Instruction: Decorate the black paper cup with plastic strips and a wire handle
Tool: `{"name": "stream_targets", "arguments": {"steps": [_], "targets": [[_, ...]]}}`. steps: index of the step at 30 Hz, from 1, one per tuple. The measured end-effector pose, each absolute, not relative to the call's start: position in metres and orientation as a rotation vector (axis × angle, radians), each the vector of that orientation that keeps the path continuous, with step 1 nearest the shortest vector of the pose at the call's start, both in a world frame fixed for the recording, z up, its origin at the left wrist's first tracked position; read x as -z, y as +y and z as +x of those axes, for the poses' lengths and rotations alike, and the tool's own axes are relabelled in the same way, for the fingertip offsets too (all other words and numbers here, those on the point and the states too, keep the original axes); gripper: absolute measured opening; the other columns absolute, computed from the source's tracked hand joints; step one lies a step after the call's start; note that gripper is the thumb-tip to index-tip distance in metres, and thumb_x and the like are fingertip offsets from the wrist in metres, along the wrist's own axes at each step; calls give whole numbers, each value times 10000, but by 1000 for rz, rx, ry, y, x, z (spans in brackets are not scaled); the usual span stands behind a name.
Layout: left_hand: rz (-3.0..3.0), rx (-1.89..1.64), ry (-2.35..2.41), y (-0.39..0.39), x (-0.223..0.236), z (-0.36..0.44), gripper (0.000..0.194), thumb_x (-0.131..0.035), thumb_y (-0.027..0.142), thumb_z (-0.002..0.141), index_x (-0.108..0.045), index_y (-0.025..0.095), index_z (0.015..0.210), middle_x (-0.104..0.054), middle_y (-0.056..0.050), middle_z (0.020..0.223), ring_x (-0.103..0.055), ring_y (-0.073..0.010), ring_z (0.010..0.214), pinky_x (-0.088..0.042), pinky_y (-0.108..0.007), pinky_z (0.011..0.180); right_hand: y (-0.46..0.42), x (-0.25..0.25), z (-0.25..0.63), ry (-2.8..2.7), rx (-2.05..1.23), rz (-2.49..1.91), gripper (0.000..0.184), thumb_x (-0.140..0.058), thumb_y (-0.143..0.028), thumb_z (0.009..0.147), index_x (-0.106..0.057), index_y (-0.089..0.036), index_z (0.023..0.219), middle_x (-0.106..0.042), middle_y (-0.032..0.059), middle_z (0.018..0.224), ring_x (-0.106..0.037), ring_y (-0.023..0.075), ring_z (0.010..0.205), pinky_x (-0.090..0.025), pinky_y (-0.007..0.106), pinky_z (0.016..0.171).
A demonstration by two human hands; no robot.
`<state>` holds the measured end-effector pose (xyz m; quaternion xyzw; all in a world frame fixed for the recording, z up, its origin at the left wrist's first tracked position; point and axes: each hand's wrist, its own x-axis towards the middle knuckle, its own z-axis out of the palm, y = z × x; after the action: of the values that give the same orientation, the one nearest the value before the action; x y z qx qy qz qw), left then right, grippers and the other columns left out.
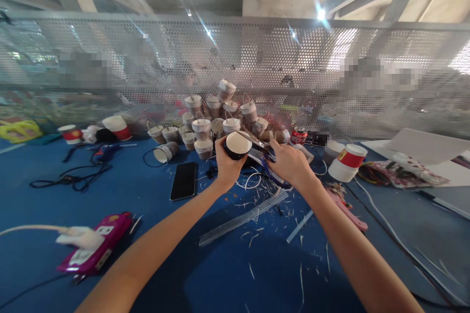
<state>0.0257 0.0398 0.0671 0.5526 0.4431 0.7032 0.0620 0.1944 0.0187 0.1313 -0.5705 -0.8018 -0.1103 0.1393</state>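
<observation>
Forearms point(157, 242) lie nearest, cut off at bottom edge. Mid-frame: left hand point(228, 170) grips pale-topped, dark-sided cup point(238, 143), far side hidden. Just right, right hand point(293, 164) grasps blue-handled scissors point(268, 170); blades blurred, contact with cup unclear.

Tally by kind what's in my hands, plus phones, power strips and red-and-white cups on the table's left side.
Scissors, right hand: 1
Round cream-and-black piece, left hand: 1
Phone: 1
Power strip: 1
Red-and-white cups: 2
Total: 6

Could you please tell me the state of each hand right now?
Left hand: closed around a dark cup.
Right hand: closed on blue-handled scissors.
</observation>
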Motion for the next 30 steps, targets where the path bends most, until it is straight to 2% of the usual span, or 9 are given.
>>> {"name": "stream_targets", "arguments": {"steps": [6, 11, 21, 30], "targets": [[1647, -2121, 1323, 35, -70, 28, 567, -752, 187, 600, -428, 203, 1065, -526, -51, 1032, -540, -188, 960, -444, -344, 891, 18, -131, 191, -2301, 361, -1691, 517, -376, -549, 863, -498, -153, 1172, -694, 135, 913, -659, 280, 829, -404, 305, 614], [1639, -2119, 1337, 35, -69, 27, 592, -761, 182, 585, -420, 201, 1068, -523, -52, 1037, -540, -190, 960, -444, -343, 886, 17, -133, 191, -2325, 398, -1725, 470, -345, -528, 888, -515, -167, 1138, -699, 136, 883, -668, 277, 798, -411, 302, 600], [1710, -2081, 1294, 35, -69, 27, 588, -759, 194, 576, -433, 206, 1065, -537, -47, 1036, -545, -196, 965, -444, -349, 884, 13, -137, 193, -2318, 429, -1718, 548, -395, -563, 846, -481, -179, 1228, -694, 131, 934, -653, 281, 849, -419, 317, 658], [1692, -2014, 1261, 34, -69, 24, 610, -766, 234, 584, -414, 207, 1082, -537, -50, 1048, -551, -189, 958, -453, -345, 872, 18, -135, 196, -2325, 445, -1679, 518, -338, -583, 870, -521, -194, 1158, -706, 122, 872, -663, 288, 801, -402, 307, 606]]}}
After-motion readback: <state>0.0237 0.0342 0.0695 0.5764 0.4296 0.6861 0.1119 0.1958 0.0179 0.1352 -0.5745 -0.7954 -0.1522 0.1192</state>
